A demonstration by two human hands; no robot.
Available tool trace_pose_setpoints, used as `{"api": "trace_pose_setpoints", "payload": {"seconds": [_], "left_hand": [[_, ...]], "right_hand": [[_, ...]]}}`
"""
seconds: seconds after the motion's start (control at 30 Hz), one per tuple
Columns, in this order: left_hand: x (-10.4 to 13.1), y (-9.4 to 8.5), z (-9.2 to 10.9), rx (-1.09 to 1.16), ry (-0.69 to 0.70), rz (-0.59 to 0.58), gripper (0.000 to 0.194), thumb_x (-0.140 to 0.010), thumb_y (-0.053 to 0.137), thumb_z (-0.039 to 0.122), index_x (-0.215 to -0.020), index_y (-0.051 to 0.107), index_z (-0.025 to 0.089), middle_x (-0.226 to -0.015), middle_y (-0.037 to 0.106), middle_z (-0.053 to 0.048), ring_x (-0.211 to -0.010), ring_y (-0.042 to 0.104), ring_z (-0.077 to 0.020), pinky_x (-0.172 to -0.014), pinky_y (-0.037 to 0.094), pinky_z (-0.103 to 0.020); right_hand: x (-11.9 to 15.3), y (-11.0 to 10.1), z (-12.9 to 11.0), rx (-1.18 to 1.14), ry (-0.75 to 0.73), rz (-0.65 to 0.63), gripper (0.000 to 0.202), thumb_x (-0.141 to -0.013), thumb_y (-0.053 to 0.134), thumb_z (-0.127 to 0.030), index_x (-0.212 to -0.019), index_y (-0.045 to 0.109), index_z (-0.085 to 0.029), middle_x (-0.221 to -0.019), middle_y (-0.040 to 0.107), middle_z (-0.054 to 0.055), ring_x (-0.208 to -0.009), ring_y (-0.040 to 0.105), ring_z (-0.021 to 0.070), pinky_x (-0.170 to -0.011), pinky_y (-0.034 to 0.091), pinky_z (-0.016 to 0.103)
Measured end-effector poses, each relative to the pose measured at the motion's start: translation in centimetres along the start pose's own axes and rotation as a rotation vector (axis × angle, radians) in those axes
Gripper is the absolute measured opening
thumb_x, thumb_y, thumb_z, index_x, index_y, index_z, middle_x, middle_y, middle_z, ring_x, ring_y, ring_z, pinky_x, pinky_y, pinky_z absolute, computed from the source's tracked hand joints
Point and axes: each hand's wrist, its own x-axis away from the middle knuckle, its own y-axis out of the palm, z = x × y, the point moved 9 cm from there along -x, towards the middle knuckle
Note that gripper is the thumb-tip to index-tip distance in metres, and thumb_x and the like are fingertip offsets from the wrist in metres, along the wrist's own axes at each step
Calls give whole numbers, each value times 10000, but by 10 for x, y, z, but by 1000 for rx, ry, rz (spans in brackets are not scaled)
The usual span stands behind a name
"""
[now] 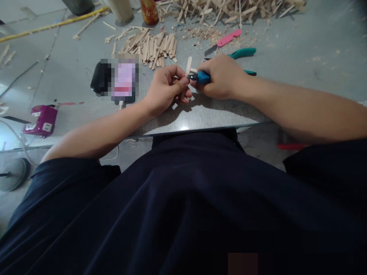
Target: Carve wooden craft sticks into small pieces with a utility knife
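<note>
Between the thumb and fingers of my left hand (169, 88) is a flat wooden craft stick (188, 65), its rounded end pointing away from me. My right hand (222, 76) is closed around blue-handled pliers (203, 77). Their metal jaws meet the stick close to my left thumb; I cannot tell whether they are cutting or only gripping it. A short pale wood piece shows beside the jaws. Just beyond my right hand lie green-handled pliers (243, 52), partly hidden by it. A pink-handled knife (228, 38) rests farther back.
Many craft sticks (155, 47) lie piled beyond my left hand, with a larger heap of wood strips (229, 9) and shavings behind. To the left are a phone (124, 80) on a cable, a black case (101, 77) and a purple tool (41, 121). An amber bottle (149, 12) stands at the back.
</note>
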Motion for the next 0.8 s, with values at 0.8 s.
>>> {"api": "trace_pose_setpoints", "payload": {"seconds": [0.8], "left_hand": [[4, 2, 6, 26, 32, -11, 309, -1071, 858, 455, -957, 633, 278, -729, 782, 50, -619, 745, -137, -627, 623, -294]], "right_hand": [[0, 1, 0, 23, 8, -6, 385, -1066, 546, -671, -1005, 835, -424, -1172, 911, 52, -1155, 797, 447, -922, 569, 562]]}}
